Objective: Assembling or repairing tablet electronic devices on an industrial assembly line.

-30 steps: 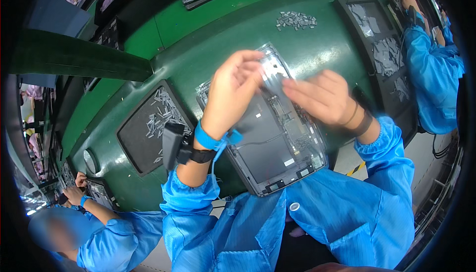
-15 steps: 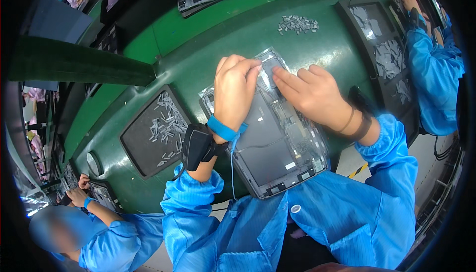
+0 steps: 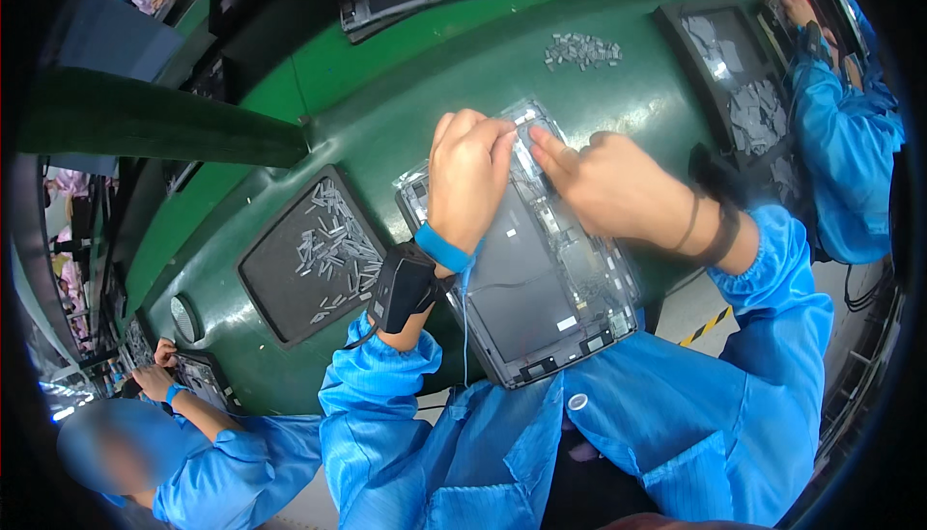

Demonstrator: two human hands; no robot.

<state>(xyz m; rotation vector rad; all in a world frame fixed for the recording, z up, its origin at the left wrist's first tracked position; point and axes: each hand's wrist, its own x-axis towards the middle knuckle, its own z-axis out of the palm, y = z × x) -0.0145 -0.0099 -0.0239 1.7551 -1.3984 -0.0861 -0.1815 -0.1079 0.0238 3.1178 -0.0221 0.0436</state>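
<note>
Thumb and forefinger of the left hand (image 3: 470, 173) come together in a narrow pinch over the far end of an opened flat computer (image 3: 512, 289), though whether anything thin sits between those tips, I can't tell. Close alongside, the right hand (image 3: 618, 187) points its forefinger at that same far corner, the other fingers curled under the palm; what they might grip is hidden from here. The computer lies tilted at an angle on the green table (image 3: 381, 120), its near edge right by the person's blue smock (image 3: 676, 414), its inside bare: dark panels, a thin black cable across the middle, circuit parts down the right side. On the left wrist rides a blue band (image 3: 442, 248), with a black box (image 3: 403, 287) strapped just behind it; a dark band (image 3: 724, 237) circles the right wrist. Just left of the computer, a dark tray (image 3: 270, 284) carries scattered small grey strips (image 3: 338, 245). Beyond the hands sits a heap of little grey blocks (image 3: 582, 50), and over on the right a long dark tray (image 3: 734, 26) holds grey sheets (image 3: 758, 117). Co-workers in blue sleeves flank the scene, one at lower left (image 3: 232, 462), another at upper right (image 3: 838, 149).
</note>
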